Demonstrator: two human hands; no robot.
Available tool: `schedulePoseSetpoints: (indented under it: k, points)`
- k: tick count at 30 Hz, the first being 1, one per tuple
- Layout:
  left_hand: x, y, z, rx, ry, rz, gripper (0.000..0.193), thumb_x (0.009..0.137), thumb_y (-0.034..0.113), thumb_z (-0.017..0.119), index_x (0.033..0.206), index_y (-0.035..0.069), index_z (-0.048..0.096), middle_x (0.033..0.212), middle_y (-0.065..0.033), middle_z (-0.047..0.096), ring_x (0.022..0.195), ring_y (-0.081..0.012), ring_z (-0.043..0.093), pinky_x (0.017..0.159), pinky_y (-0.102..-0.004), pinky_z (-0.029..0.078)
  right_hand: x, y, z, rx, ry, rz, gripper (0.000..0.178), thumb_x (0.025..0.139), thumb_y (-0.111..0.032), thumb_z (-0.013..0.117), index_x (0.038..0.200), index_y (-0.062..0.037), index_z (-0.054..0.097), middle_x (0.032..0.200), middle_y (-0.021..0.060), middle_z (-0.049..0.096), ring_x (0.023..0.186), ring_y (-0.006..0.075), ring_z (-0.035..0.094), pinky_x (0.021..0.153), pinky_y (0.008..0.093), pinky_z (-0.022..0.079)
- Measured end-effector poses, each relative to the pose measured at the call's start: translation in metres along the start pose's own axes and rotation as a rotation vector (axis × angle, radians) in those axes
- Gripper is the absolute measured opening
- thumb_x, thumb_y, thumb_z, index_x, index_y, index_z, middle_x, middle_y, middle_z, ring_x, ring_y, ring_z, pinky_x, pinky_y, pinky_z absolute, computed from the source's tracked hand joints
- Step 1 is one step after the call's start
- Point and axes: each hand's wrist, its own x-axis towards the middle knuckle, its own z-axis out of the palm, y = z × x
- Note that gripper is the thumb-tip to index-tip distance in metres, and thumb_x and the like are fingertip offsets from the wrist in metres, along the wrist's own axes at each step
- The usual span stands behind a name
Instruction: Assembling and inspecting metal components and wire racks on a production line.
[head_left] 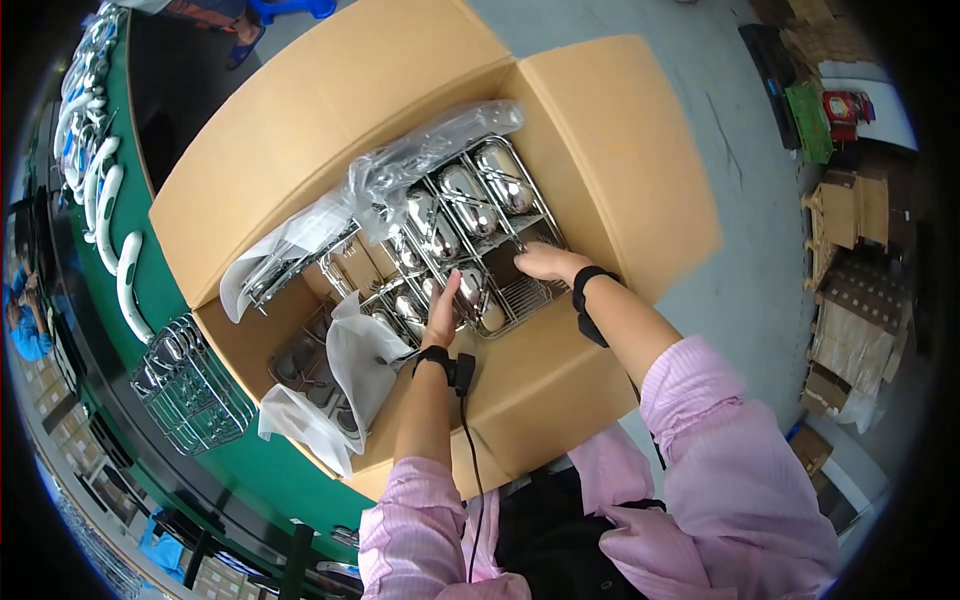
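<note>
A large open cardboard box (300,160) is seen from above, standing against the edge of a green table (160,270), with its flaps folded outward. Inside the box a chrome wire rack (470,235) is lying, and its compartments are filled with shiny oval metal pieces (468,195). The rack is found in the right half of the box, tilted a little, with one corner near the front flap. The left hand (443,305) is laid on the near edge of the rack; its fingers are stretched out and held together, pressed flat on the metal, so nothing is gripped by it. The right hand (548,262) is placed at the right corner of the same rack; the fingers are curled downward over the wire edge, but it cannot be told whether the wire is really gripped. A black band is worn on each wrist, and a thin black cable (468,450) is hanging from the left one. Clear plastic wrapping (420,155) is pushed back over the far side of the rack, and more white plastic (350,365) is bunched in the left part of the box. On the table, just beside the box, a second wire basket (190,385) is standing, and white curved handles (105,210) are lined along the far edge.
</note>
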Motion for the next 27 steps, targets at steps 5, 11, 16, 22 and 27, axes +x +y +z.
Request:
schedulePoseSetpoints:
  k: [5,11,16,22,27]
  points:
    - [0.027,-0.023,-0.034,-0.017,-0.030,0.110,0.106,0.082,0.050,0.069,0.147,-0.007,0.006,0.148,-0.0211,0.026,0.131,-0.0302,0.037,0.103,-0.0370,0.039,0.010,0.004,0.001,0.027,-0.253,0.147,0.047,0.071,-0.036,0.061,0.101,-0.0006,0.064,0.113,0.0157,0.060,0.104,0.0273,0.054,0.088,0.0377,0.041]
    - [0.008,-0.003,-0.008,0.251,-0.012,0.189,0.101,0.082,0.056,0.064,0.145,-0.008,0.019,0.149,-0.0206,0.028,0.136,-0.0277,0.030,0.112,-0.0352,0.021,0.050,0.054,0.033,0.393,-0.206,0.312,0.050,0.075,-0.038,0.063,0.113,-0.0052,0.061,0.118,0.0109,0.055,0.108,0.0211,0.047,0.094,0.0326,0.036]
    - [0.004,-0.005,-0.009,0.160,0.006,0.204,0.095,0.083,0.055,0.063,0.144,-0.006,0.024,0.146,-0.0187,0.033,0.136,-0.0270,0.031,0.112,-0.0351,0.022,0.059,0.043,0.045,0.408,-0.274,0.263,0.048,0.079,-0.037,0.061,0.111,-0.0015,0.059,0.108,0.0084,0.056,0.098,0.0191,0.048,0.087,0.0320,0.037]
    - [0.002,0.000,-0.007,0.187,0.061,0.137,0.090,0.083,0.057,0.062,0.139,-0.007,0.031,0.139,-0.0186,0.041,0.129,-0.0261,0.039,0.108,-0.0350,0.028,0.051,0.035,0.045,0.321,-0.339,0.232,0.049,0.081,-0.039,0.060,0.105,0.0031,0.061,0.098,0.0104,0.057,0.095,0.0221,0.051,0.087,0.0342,0.039]
    - [0.002,-0.007,-0.004,0.162,0.119,0.213,0.088,0.081,0.057,0.064,0.134,-0.007,0.036,0.134,-0.0189,0.044,0.123,-0.0265,0.042,0.104,-0.0364,0.031,0.044,0.037,0.036,0.191,-0.251,0.211,0.059,0.077,-0.041,0.063,0.110,0.0071,0.060,0.097,0.0192,0.062,0.096,0.0288,0.056,0.089,0.0404,0.041]
